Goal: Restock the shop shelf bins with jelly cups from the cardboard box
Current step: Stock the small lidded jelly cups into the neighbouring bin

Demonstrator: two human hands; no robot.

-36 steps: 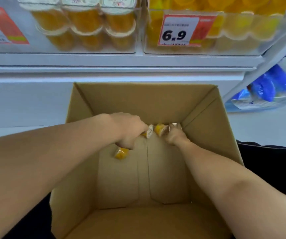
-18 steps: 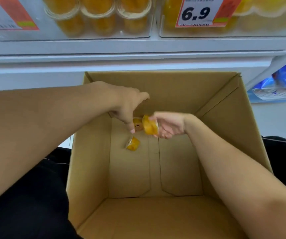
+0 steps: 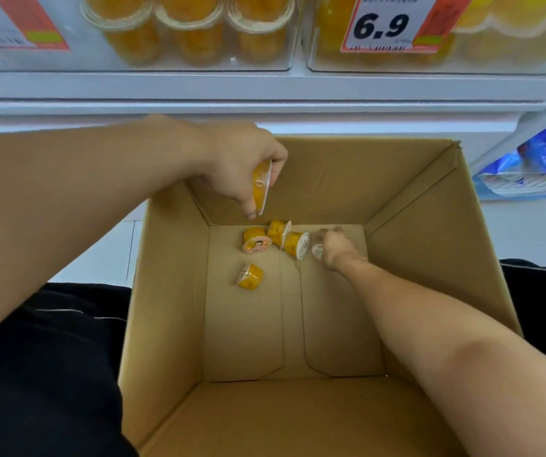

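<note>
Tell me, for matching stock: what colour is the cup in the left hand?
Orange-yellow cup, head view.

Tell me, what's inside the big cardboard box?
Four loose jelly cups lie on the floor of the cardboard box. The right hand reaches among them, touching a fifth it partly hides. The left hand holds another above.

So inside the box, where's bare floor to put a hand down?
The near half of the cardboard box floor is bare, from the lone jelly cup back to the near wall. The far end is crowded: three cups and the right hand.
</note>
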